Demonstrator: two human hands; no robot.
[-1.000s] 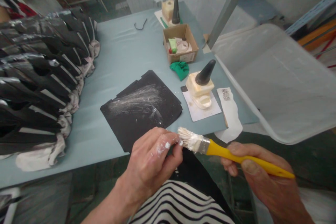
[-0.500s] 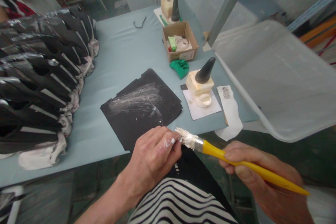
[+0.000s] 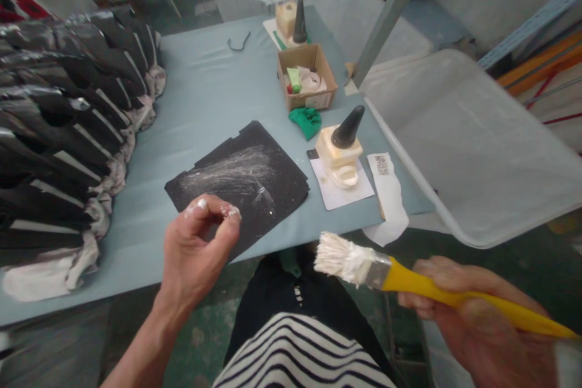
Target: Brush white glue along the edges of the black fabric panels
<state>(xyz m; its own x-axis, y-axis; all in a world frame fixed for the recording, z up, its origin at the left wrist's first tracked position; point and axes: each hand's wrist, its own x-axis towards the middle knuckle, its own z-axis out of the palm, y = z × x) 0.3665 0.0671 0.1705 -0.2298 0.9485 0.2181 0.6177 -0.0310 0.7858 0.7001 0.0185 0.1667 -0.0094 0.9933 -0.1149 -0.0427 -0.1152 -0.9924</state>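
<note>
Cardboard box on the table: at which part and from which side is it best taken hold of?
I would grip the cardboard box by its left and right walls, coming from above. Its top is open, these walls stand upright, and the green cloth lies against the near side.

The top (image 3: 300, 354) has wavy black and cream stripes. The trousers (image 3: 259, 309) are black. White smears mark the left hand's (image 3: 202, 233) fingers (image 3: 233, 212).

Can't read a single word here tbh. The white paper strip (image 3: 391, 198), right of center in the frame, has dark print, and the cardboard box (image 3: 297, 102), upper center, has a label, both too blurry.
</note>
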